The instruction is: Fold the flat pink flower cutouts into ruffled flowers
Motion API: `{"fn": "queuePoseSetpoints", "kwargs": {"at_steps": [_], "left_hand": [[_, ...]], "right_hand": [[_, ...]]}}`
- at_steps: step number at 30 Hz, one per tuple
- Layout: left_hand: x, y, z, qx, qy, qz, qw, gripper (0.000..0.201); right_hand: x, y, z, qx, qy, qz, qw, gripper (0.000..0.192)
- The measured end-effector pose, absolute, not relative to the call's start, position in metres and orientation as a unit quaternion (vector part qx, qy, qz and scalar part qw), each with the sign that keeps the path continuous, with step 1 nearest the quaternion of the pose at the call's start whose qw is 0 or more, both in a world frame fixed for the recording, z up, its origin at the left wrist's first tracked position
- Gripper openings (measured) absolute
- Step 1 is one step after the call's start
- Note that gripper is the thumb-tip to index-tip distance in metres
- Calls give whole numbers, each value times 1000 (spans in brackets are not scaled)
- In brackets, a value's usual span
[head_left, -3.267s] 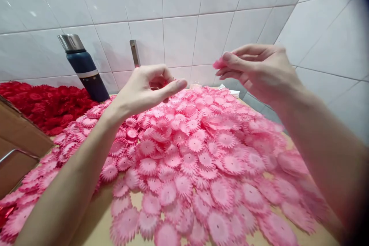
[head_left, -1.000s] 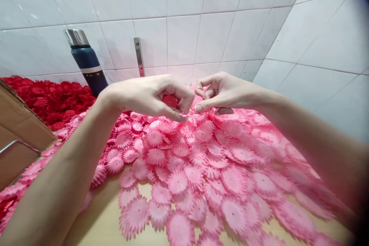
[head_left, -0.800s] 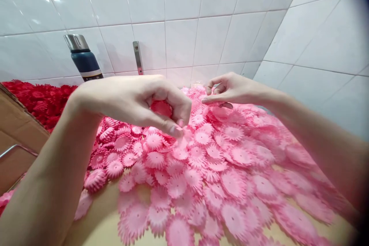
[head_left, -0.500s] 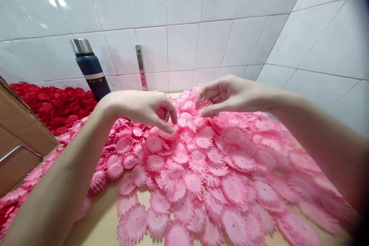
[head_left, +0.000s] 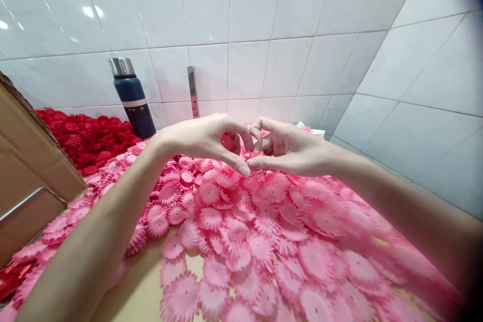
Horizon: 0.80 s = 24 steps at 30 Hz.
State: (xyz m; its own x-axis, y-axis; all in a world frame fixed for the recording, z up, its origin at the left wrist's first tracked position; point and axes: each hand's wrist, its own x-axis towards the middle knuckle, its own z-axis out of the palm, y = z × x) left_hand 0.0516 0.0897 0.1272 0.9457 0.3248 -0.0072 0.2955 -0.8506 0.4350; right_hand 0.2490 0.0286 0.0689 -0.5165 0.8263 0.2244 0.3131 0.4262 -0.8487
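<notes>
Pinching one small pink flower piece [head_left: 227, 142] at frame centre between left hand [head_left: 206, 138] and right hand [head_left: 289, 147], thumb tips touching above the pink pile [head_left: 264, 231]; loosening either grip risks dropping it, likely irretrievably, among identical pieces.

Dark blue flask [head_left: 134, 102] with steel cap stands upright against white tiled wall [head_left: 264, 20], far left of centre. Heap of red petal discs [head_left: 85, 136] lies just left of it. Metal strip [head_left: 193, 91] fixed upright on wall. Brown cardboard box [head_left: 30, 156] at left edge, metal bar [head_left: 26, 200] across it
</notes>
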Motion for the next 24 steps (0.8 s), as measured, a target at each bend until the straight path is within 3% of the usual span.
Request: {"fn": "queuePoseSetpoints", "kwargs": {"at_steps": [2, 6, 12, 15, 20, 24], "left_hand": [[52, 93, 124, 959, 150, 30, 240, 33], [53, 100, 116, 953, 123, 62, 270, 26], [52, 100, 116, 942, 159, 23, 296, 21], [49, 98, 120, 936, 160, 4, 312, 20], [41, 96, 127, 934, 157, -48, 316, 21], [38, 97, 126, 930, 177, -95, 307, 21]], "right_hand": [[246, 30, 66, -367, -766, 381, 365, 31], [244, 34, 63, -382, -730, 373, 427, 47], [252, 40, 64, -423, -727, 372, 392, 51], [258, 44, 63, -451, -714, 338, 416, 54], [279, 49, 66, -526, -649, 264, 482, 51], [291, 45, 75, -551, -663, 282, 422, 39]]}}
